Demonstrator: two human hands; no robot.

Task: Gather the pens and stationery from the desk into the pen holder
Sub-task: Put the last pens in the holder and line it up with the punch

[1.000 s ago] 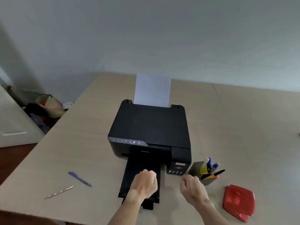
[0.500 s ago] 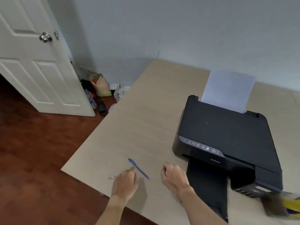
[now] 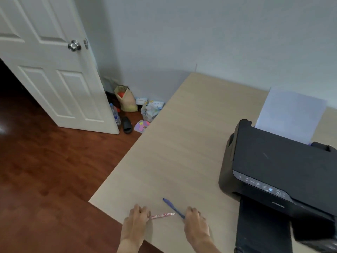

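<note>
A blue pen (image 3: 172, 207) lies slanted on the light wooden desk (image 3: 182, 143) near its front left corner. Just below it lies a pink patterned pencil (image 3: 163, 215), almost level. My left hand (image 3: 136, 222) has its curled fingers closed over the pencil's left end. My right hand (image 3: 196, 224) has its fingers closed over the pen's near end. Both items still rest on the desk. The pen holder is out of view.
A black printer (image 3: 277, 165) with white paper (image 3: 290, 114) in its rear feed fills the desk's right side, its output tray (image 3: 262, 227) reaching toward me. The desk's left edge drops to a wooden floor. A white door (image 3: 45, 61) and floor clutter (image 3: 138, 110) stand beyond.
My view swung left, away from the pen holder and red item. Both hands moved left to the pen and pencil; the left closed on the pencil end, the right on the pen end.
</note>
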